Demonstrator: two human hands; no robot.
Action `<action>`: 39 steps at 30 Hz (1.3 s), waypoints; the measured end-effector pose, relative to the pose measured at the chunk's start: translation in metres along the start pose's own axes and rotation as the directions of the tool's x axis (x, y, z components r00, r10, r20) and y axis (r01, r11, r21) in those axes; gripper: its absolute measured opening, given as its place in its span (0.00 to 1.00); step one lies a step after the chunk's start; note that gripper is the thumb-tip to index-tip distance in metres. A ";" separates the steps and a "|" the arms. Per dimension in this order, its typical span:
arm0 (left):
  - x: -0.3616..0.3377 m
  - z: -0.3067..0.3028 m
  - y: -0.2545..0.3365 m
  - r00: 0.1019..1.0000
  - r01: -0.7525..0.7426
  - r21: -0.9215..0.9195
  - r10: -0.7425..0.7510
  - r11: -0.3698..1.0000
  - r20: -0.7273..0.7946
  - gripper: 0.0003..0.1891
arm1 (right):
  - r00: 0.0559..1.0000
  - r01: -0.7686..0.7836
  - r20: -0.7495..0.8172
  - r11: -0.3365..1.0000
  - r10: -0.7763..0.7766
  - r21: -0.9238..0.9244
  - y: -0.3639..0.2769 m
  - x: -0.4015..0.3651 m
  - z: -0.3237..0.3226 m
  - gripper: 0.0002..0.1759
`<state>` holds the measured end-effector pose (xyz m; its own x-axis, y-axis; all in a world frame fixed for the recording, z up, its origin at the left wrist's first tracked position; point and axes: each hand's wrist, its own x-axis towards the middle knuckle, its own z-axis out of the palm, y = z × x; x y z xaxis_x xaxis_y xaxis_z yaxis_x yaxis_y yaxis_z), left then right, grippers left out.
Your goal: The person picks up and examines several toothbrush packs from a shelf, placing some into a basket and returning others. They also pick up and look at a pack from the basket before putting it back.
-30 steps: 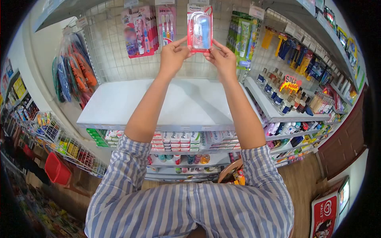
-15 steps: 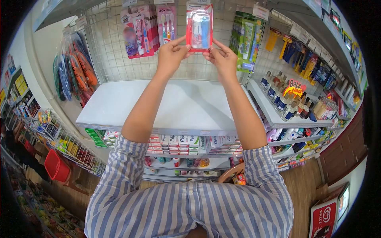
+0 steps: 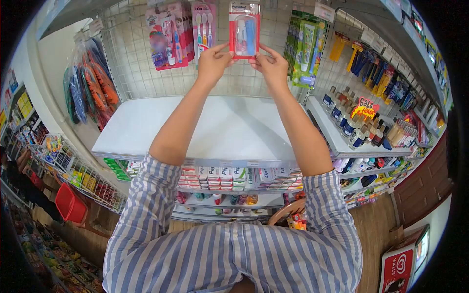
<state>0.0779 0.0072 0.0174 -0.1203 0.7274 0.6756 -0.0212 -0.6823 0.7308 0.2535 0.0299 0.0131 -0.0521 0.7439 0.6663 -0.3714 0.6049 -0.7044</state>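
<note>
A red-edged blister pack (image 3: 245,36), with a blue item and a white tube-like item behind clear plastic, hangs upright in front of the wire grid. My left hand (image 3: 215,62) grips its lower left corner between thumb and fingers. At the lower right corner, my right hand (image 3: 271,66) pinches it the same way. Left of it hang a pack of toothbrushes (image 3: 204,29), close to my left fingers, and a pink toothbrush set (image 3: 167,36). Green toothbrush packs (image 3: 307,49) hang just right of my right hand.
A white shelf (image 3: 229,127) runs below my forearms, with toothpaste boxes (image 3: 215,178) underneath. Perfume-like bottles (image 3: 349,124) crowd the right shelf. Bagged orange and blue items (image 3: 93,83) hang at left. A red basket (image 3: 71,202) and a person in dark clothes (image 3: 31,188) are farther left.
The blister pack and both hands sit slightly higher in view. Glare on the clear plastic has lessened. Both hands keep their hold on the lower corners.
</note>
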 end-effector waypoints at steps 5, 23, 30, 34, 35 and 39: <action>0.026 0.006 -0.027 0.999 -0.012 0.048 0.015 0.999 -0.046 0.21 | 0.999 0.018 -0.026 0.994 -0.021 -0.106 0.013 0.021 0.001 0.20; 0.057 0.032 -0.075 0.958 -0.068 0.299 0.146 0.952 -0.247 0.25 | 0.989 -0.046 -0.144 0.983 0.020 -0.178 0.052 0.066 0.007 0.10; 0.048 0.042 -0.062 0.947 -0.024 0.384 0.144 0.923 -0.287 0.30 | 0.986 -0.060 -0.161 0.993 0.043 -0.098 0.058 0.071 0.004 0.10; 0.048 0.043 -0.060 0.967 0.029 0.336 0.058 0.941 -0.246 0.33 | 0.993 -0.055 -0.112 0.988 0.038 -0.145 0.059 0.072 0.000 0.14; 0.047 0.044 -0.058 0.964 0.048 0.331 0.043 0.942 -0.262 0.36 | 0.994 -0.059 -0.095 0.987 0.045 -0.152 0.058 0.071 -0.002 0.16; 0.032 0.046 -0.033 0.967 0.126 0.213 -0.072 0.969 -0.245 0.42 | 0.993 -0.095 -0.088 0.970 0.077 -0.224 0.059 0.060 -0.012 0.21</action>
<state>0.1201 0.0561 0.0195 -0.3575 0.7342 0.5772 0.1760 -0.5540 0.8137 0.2392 0.1135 0.0085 0.0008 0.8105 0.5857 -0.1471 0.5794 -0.8016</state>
